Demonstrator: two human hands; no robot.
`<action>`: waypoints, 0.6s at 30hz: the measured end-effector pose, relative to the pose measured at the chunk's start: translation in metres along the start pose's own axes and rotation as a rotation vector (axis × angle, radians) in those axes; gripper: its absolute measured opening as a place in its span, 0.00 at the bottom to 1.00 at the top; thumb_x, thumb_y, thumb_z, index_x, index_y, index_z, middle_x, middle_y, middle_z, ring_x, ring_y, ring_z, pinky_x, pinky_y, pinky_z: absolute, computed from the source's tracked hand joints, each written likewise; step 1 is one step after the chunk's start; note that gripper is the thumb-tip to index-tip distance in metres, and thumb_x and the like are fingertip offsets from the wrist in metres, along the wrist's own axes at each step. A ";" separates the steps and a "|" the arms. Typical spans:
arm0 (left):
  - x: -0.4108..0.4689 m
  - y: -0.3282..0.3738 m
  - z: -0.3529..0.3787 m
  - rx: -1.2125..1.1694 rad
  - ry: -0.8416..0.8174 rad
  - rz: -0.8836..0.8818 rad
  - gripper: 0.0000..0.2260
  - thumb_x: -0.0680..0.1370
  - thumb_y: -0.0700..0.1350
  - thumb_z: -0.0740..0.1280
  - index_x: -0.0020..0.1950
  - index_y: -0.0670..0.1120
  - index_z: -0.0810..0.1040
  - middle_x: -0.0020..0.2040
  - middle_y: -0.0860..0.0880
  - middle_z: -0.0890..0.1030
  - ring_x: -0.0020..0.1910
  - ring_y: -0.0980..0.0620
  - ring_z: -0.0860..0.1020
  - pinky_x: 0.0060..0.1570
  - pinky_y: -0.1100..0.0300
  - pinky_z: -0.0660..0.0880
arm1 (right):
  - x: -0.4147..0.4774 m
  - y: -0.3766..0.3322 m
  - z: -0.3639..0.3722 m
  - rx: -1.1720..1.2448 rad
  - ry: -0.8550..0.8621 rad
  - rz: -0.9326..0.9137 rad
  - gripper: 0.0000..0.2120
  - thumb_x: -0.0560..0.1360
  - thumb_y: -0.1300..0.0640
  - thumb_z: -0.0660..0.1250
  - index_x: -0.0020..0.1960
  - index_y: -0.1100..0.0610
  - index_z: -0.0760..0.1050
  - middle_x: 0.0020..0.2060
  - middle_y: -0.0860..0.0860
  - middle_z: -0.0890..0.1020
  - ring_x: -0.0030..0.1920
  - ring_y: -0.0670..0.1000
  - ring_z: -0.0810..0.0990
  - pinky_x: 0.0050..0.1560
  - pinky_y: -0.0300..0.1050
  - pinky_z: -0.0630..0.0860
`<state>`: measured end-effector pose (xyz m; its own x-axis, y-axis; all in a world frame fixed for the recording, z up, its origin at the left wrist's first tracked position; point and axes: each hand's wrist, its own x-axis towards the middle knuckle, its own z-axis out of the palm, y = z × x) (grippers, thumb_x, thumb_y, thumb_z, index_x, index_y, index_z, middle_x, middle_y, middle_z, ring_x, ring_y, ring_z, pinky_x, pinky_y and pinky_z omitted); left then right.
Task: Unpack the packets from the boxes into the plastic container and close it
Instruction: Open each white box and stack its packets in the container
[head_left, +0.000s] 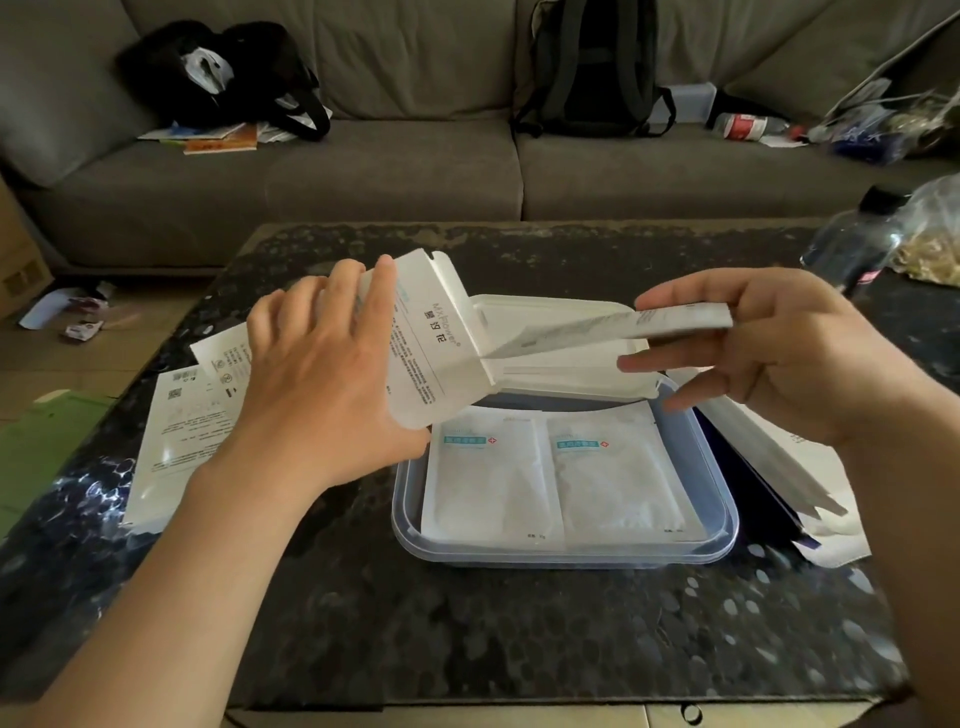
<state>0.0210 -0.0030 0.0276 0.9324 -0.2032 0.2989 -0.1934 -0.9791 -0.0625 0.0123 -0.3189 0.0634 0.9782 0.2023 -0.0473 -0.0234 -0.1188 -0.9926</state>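
— So, what could go wrong from here?

— Starting at the left: the left hand (322, 374) is clamped round the open box (431, 338), tilted above the container (571, 553). If the contents snag at the box mouth, I judge the box could jerk loose. Further right, the right hand (769, 358) pinches a thin stack of packets (675, 319) by one end, the other end at the box mouth. A slack pinch could let them fan out and land on the tabletop (467, 634) instead.

— And the count?

— Two flat boxes (176, 441) lie at the left, and one box is in hand. Two loose packets (488, 483) lie side by side in the container, with one white lid (550, 312) behind it. One spare box (779, 478) is at the right. How many are in the pinched stack, I cannot tell.
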 end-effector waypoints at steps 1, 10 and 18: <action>0.000 0.000 0.000 0.006 0.004 -0.010 0.62 0.56 0.68 0.78 0.79 0.48 0.49 0.75 0.44 0.61 0.72 0.38 0.63 0.71 0.36 0.58 | 0.000 0.000 0.002 -0.054 0.006 -0.019 0.15 0.80 0.75 0.56 0.56 0.66 0.79 0.48 0.60 0.87 0.49 0.59 0.87 0.37 0.50 0.85; 0.002 0.001 0.002 0.007 0.027 -0.046 0.63 0.56 0.69 0.78 0.80 0.46 0.50 0.75 0.42 0.62 0.71 0.36 0.64 0.69 0.34 0.60 | 0.005 -0.002 0.017 -0.432 0.109 0.116 0.06 0.75 0.54 0.72 0.45 0.58 0.81 0.22 0.54 0.79 0.23 0.52 0.79 0.33 0.49 0.81; 0.001 0.007 0.002 -0.026 0.019 -0.006 0.62 0.57 0.68 0.79 0.80 0.47 0.50 0.75 0.43 0.62 0.72 0.37 0.64 0.69 0.35 0.60 | 0.011 0.006 0.013 -0.712 0.059 0.258 0.05 0.77 0.50 0.71 0.44 0.50 0.80 0.35 0.47 0.86 0.26 0.52 0.80 0.36 0.51 0.83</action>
<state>0.0212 -0.0104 0.0251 0.9278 -0.1969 0.3170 -0.1956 -0.9800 -0.0362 0.0207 -0.3046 0.0556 0.9697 0.0329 -0.2422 -0.1336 -0.7584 -0.6380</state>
